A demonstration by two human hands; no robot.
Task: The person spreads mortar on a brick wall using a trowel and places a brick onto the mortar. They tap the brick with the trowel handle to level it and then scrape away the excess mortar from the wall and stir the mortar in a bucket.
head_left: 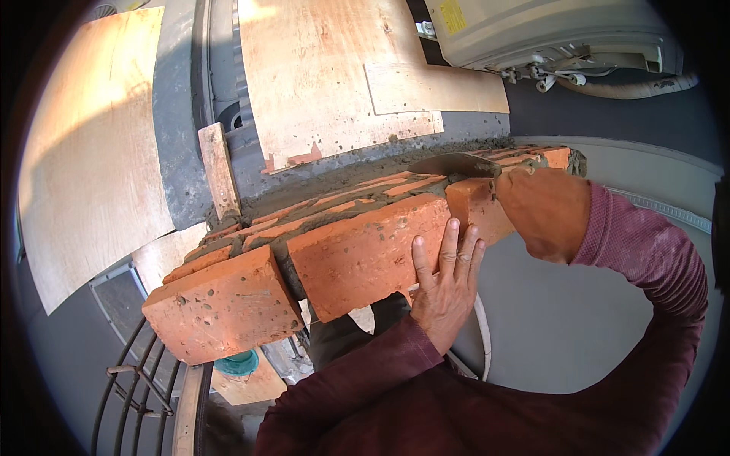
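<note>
A course of orange bricks with grey mortar crosses the middle of the view. My left hand (447, 292) lies with its fingers stretched flat against the front face of the middle brick (365, 251). To its left is another brick (224, 304), a gap with mortar between the two. My right hand (544, 209) is closed, apparently round the hidden handle of a trowel (455, 163), whose metal blade rests low over the brick tops. Beside that hand a further brick (473, 204) is partly covered. Wet mortar (327, 216) fills the joints on top.
Plywood sheets (327, 68) lie beyond the wall, with a narrow wooden strip (219, 169) near its left end. An outdoor air-conditioner unit (547, 34) stands at the far right. Below left are metal bars (137, 380) and a green bucket (237, 363). A pale hose (484, 334) hangs below.
</note>
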